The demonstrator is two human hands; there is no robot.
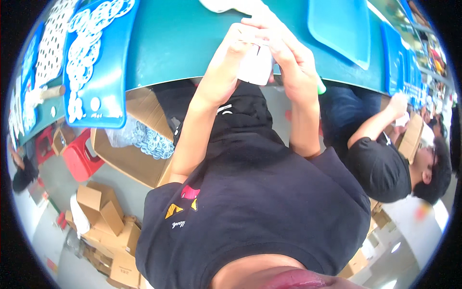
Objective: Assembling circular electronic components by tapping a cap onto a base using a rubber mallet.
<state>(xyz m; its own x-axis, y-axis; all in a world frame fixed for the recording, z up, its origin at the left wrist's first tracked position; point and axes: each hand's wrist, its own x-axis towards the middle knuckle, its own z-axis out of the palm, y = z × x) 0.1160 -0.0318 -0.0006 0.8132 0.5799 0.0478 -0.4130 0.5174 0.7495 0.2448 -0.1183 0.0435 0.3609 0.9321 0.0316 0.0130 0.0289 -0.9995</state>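
Note:
A white, smooth plastic part point(256, 65), roughly cup-shaped with a slit near its top, is held between my two hands above the near edge of the green table. My left hand point(230, 55) closes on it from the left, with the fingertips meeting at its top. From the right, my right hand point(292, 53) grips the same part with bent fingers. Just beyond the hands lies another white, rounded piece point(226, 5), cut off by the upper edge. A small green object point(321, 86) shows beside my right wrist; its kind cannot be made out.
White toothed rings lie in a blue tray point(109, 91) on the left. Another blue tray point(339, 29) sits to the right on the green table point(168, 41). Below stand a cardboard box point(130, 166) with bluish rings and a red stool point(79, 156). A co-worker point(385, 166) works at right.

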